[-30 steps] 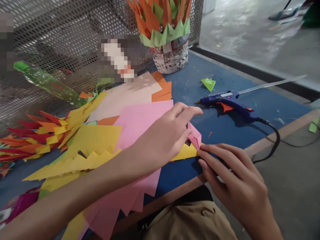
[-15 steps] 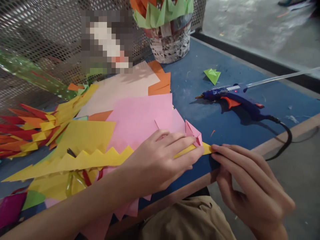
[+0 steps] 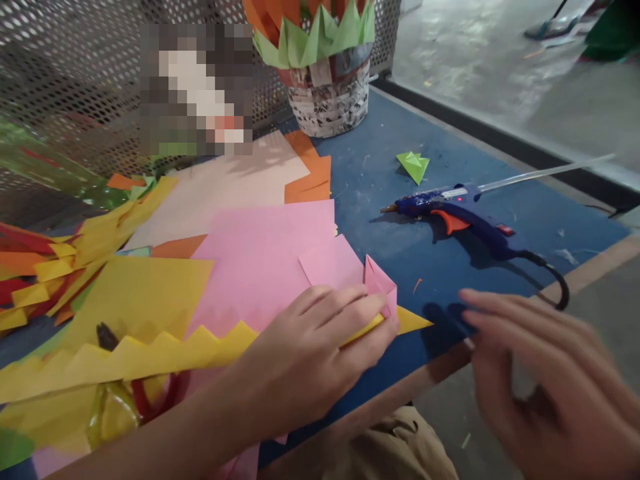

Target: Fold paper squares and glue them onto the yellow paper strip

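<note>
My left hand (image 3: 325, 333) rests at the table's front edge, its fingers closed on a zigzag-edged yellow paper strip (image 3: 200, 350). The strip's pointed end sticks out past the fingers to the right. A folded pink paper piece (image 3: 381, 283) stands against the strip beside my fingertips. My right hand (image 3: 545, 373) is off to the right of the strip's tip, slightly blurred, with fingers apart from the thumb and nothing seen in it. Behind it, a blue glue gun (image 3: 465, 210) with an orange trigger lies on the table, a clear glue stick (image 3: 545, 172) in its back.
Pink (image 3: 270, 233) and yellow (image 3: 155, 287) paper sheets cover the middle. Red-handled scissors (image 3: 160, 400) lie partly under the strip. A small green folded paper (image 3: 414, 165) lies beyond the glue gun. A newspaper-covered pot (image 3: 330, 107) stands at the back, near a perforated metal panel (image 3: 65, 67).
My right hand has let go of the yellow strip's pointed end and moved away to the right. My left hand keeps its hold. The view has shifted slightly.
</note>
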`<action>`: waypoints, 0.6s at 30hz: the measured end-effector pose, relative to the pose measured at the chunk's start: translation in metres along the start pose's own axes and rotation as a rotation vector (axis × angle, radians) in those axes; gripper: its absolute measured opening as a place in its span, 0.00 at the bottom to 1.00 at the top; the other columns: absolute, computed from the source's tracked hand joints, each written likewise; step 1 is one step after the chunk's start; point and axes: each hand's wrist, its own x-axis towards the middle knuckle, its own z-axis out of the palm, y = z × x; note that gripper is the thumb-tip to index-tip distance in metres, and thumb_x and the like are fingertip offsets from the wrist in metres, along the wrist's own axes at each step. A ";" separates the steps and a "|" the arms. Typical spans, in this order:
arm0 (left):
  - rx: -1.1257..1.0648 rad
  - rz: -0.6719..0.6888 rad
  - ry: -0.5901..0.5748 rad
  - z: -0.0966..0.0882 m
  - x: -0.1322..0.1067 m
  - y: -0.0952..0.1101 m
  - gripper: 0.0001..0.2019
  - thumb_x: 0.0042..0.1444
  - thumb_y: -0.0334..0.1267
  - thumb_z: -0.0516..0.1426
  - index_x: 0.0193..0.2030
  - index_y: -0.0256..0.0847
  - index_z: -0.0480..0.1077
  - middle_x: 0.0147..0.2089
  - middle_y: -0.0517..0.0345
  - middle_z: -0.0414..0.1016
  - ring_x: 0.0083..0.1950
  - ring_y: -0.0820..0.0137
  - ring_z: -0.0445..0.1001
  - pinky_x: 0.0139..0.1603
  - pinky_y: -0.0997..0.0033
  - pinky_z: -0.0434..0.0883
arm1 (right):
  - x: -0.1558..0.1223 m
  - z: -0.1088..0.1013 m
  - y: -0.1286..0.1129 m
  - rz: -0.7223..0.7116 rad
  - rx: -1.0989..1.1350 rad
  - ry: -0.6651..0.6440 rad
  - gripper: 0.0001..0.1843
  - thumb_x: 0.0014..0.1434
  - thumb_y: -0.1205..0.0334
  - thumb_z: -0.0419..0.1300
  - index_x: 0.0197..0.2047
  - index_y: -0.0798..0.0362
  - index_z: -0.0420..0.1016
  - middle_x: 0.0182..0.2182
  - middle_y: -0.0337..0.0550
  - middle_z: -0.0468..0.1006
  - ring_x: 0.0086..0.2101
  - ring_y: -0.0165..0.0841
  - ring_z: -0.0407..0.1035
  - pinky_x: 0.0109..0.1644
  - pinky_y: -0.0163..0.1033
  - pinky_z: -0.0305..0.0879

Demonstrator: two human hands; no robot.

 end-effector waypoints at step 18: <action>-0.308 0.072 -0.053 -0.014 0.027 -0.034 0.19 0.71 0.23 0.53 0.64 0.39 0.73 0.64 0.54 0.80 0.63 0.63 0.76 0.67 0.64 0.73 | 0.087 0.030 0.025 0.384 -0.562 -0.206 0.35 0.68 0.32 0.57 0.60 0.55 0.75 0.51 0.64 0.78 0.52 0.59 0.72 0.47 0.58 0.69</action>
